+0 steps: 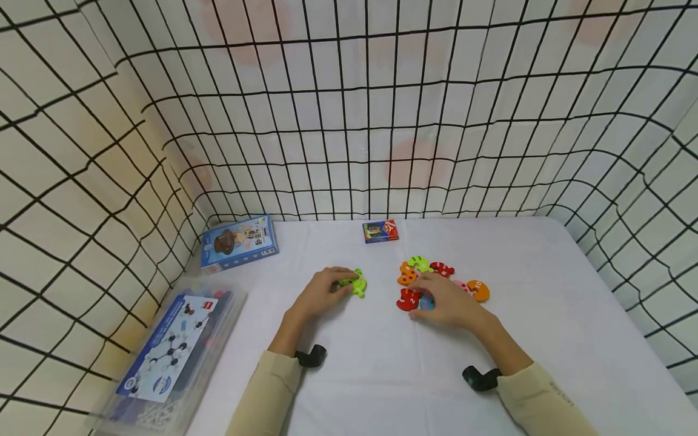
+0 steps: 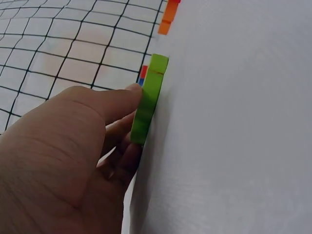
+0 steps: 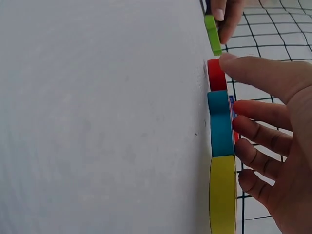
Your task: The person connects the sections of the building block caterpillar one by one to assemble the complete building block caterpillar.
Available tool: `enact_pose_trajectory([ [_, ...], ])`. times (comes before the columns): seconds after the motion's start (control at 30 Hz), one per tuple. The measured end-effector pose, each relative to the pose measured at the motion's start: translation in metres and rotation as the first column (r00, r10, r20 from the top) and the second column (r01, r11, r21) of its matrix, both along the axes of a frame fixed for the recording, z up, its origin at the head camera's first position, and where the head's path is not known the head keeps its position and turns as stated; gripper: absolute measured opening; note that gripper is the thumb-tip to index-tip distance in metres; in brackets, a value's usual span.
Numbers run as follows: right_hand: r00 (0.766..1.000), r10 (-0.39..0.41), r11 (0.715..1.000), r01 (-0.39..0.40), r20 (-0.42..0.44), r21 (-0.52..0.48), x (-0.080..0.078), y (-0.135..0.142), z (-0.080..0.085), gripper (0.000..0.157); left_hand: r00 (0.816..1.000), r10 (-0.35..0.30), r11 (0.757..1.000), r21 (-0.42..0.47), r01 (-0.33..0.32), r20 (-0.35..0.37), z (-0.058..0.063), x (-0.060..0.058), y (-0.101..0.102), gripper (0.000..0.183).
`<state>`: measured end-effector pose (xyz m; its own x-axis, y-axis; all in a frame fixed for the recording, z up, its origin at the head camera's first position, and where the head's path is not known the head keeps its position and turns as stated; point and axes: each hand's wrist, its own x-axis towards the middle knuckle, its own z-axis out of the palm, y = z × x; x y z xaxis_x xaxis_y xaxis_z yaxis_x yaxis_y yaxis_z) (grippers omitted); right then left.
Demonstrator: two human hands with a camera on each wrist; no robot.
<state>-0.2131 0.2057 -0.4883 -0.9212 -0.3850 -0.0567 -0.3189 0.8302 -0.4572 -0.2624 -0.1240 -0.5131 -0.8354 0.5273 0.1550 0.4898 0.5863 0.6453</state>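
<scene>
Left hand [image 1: 322, 292] pinches green piece [image 1: 358, 283]; right hand [image 1: 451, 301] is at the cluster [image 1: 408, 275].
Left fingers [image 2: 119, 103] grip the green piece at the table [image 1: 382, 387], left of the cluster and apart from it. Right fingers [image 3: 265, 135] are spread and slightly bent beside the red piece [image 1: 407, 300] and blue piece [image 1: 427, 303]; finger contact cannot be confirmed. A small box [image 1: 380, 231] lies beyond, between the hands.
</scene>
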Motion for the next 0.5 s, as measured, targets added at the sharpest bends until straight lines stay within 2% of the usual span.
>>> enact_pose_trajectory([
  [0.5,1.0,0.006,0.998,-0.005,-0.016,0.058,0.0,-0.011,-0.001,0.06,0.999,0.038,0.998,0.045,-0.039,0.018,-0.009,-0.002,-0.001,0.032],
])
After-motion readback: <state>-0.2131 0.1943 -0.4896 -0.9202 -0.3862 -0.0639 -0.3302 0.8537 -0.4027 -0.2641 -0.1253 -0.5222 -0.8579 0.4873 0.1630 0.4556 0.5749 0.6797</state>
